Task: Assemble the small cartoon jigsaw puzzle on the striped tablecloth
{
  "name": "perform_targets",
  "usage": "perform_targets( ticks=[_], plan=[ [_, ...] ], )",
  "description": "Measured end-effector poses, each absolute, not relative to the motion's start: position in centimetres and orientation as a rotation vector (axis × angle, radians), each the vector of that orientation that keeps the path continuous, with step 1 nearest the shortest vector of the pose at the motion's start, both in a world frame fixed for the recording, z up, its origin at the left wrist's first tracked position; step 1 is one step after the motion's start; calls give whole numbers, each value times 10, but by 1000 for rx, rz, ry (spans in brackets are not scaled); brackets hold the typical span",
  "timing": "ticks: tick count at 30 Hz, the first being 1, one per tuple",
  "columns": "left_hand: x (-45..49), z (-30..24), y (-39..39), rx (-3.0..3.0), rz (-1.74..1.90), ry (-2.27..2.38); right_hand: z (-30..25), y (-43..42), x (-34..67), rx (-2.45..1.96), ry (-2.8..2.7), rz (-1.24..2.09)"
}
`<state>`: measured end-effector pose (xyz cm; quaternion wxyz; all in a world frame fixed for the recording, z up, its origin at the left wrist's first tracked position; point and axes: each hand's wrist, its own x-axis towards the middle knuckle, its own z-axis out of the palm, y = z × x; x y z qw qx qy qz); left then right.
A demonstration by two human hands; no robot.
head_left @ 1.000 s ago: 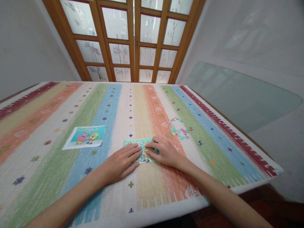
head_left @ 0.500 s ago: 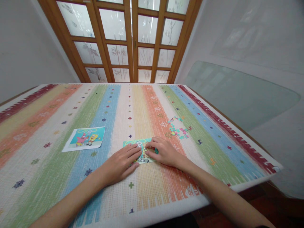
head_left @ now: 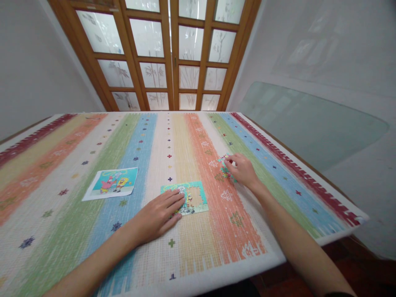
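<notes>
Daylight through glass doors [head_left: 167, 62] — faint sheen on the right wall [head_left: 315, 45], edges stretched.

A striped cloth [head_left: 179, 152] covers the surface [head_left: 24, 130]; beyond the far edge stand wooden doors [head_left: 173, 78] with patterned panes [head_left: 189, 77], and past the right edge a greenish panel [head_left: 303, 119] against a pale wall [head_left: 365, 74].

Wooden doors [head_left: 175, 82] fill the far end, their frosted panes [head_left: 147, 38] patterned with bamboo-like plants and bright with pale light; a plain left wall [head_left: 37, 53] faces a whitish right wall [head_left: 334, 49] bearing a pale green, round-cornered panel [head_left: 309, 119]; a striped cloth [head_left: 120, 140] covers the counter [head_left: 24, 130]; dark reddish floor [head_left: 346, 253] shows at lower right.
</notes>
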<state>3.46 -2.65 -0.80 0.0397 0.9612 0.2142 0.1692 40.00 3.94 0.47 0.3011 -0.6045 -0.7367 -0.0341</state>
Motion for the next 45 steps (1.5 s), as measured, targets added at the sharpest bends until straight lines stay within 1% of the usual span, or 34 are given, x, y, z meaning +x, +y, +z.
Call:
perform_targets(
  ticks=[4, 12, 17, 33, 45],
  plan=[
    [35, -8, -26, 2974, 512, 653, -2, 51, 423, -1782, -1866, -174],
    [35, -9, -26, 2976, 509, 653, -15, 70, 421, -1993, -1834, -90],
    [35, -8, -26, 2964, 497, 668, -13, 69, 415, -2052, -1903, -121],
    [34, -10, -26, 2921, 520, 663, -7, 63, 439, -2053, -1843, -22],
    [34, -9, -26, 2930, 513, 664, -6, 55, 443, -2030, -1814, 145]
  ],
)
